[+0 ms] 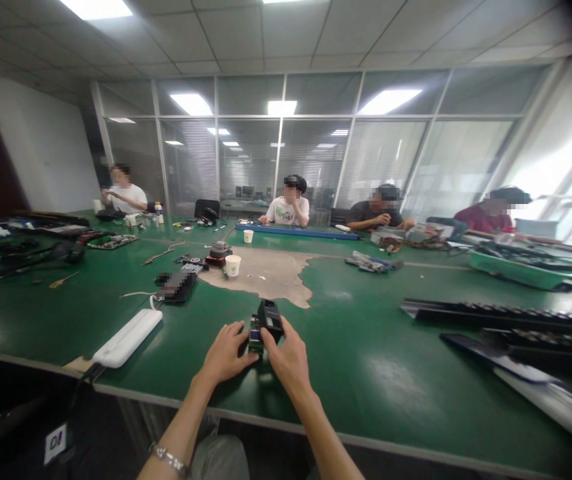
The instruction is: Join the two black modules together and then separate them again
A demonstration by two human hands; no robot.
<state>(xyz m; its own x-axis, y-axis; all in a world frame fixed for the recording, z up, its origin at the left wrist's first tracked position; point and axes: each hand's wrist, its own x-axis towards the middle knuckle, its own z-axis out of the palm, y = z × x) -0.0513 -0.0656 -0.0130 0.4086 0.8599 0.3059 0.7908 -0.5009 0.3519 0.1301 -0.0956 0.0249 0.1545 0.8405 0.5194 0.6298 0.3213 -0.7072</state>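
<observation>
A small black box-shaped electronic device with a bare circuit board on its left side stands just above the green tabletop or on it; which, I cannot tell. My right hand grips its black housing, thumb across the near face and fingers along the right side. On the other side, my left hand is beside the circuit board, fingers curved and thumb apart from them. Whether its fingertips touch the board is unclear. The device's far and under sides are hidden.
A white power strip lies to the left, with a dark device beyond it. Paper cups stand ahead. Long black metal rails and a green basket occupy the right. Several people sit across the green table.
</observation>
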